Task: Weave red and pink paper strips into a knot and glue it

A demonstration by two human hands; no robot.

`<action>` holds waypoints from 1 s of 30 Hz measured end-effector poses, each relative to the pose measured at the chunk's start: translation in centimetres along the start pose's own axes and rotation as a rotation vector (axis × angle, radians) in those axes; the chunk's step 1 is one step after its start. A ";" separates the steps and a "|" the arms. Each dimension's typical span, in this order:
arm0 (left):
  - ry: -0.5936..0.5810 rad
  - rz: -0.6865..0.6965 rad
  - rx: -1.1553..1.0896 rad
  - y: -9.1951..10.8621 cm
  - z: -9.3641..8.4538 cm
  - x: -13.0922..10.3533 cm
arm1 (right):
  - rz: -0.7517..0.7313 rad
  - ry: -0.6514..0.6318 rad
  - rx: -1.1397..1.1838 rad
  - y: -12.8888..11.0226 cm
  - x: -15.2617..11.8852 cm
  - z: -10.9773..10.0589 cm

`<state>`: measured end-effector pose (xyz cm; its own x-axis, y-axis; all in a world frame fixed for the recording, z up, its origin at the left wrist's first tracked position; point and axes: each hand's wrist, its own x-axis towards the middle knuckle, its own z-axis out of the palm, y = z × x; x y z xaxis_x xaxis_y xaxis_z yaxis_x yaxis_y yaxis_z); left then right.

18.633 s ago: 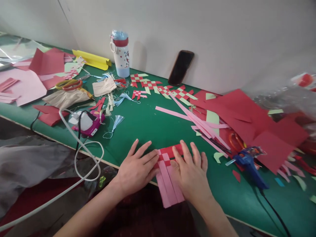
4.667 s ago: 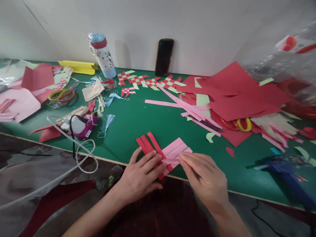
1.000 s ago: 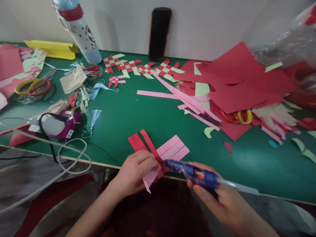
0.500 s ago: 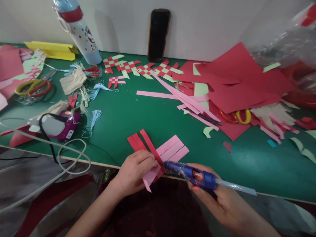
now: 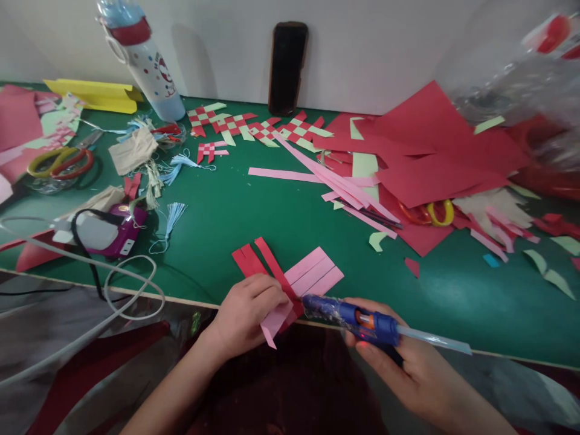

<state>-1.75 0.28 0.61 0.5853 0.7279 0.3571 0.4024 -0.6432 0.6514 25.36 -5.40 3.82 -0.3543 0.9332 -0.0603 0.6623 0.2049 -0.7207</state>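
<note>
At the table's front edge my left hand (image 5: 251, 313) pinches a piece of crossed paper strips. Its red strips (image 5: 270, 258) point up and left, and its pink strips (image 5: 315, 273) spread to the right. A folded pink end hangs below my fingers. My right hand (image 5: 394, 356) is wrapped round a blue glue gun (image 5: 353, 319), with a clear glue stick (image 5: 437, 340) out of its back. The gun's nozzle is at the red paper, just right of my left fingers; whether it touches cannot be made out.
Woven red-and-green paper pieces (image 5: 233, 125) lie by the wall near a bottle (image 5: 151, 75) and an upright phone (image 5: 287, 67). Red sheets (image 5: 435, 145) and scissors (image 5: 439, 213) are at right. Tassels (image 5: 171, 220), other scissors (image 5: 58, 163) and cables (image 5: 136, 261) are at left.
The camera view has shifted slightly. Both hands keep nearly the same pose, with the nozzle still at the red paper.
</note>
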 end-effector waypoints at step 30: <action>0.013 0.005 -0.009 0.0 0.1 -0.1 | 0.011 -0.091 -0.011 0.5 -0.2 0.9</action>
<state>-1.69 0.19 0.48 0.5780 0.7276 0.3696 0.3932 -0.6451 0.6551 25.13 -5.76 2.83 -0.4049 0.9050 -0.1307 0.6738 0.1987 -0.7117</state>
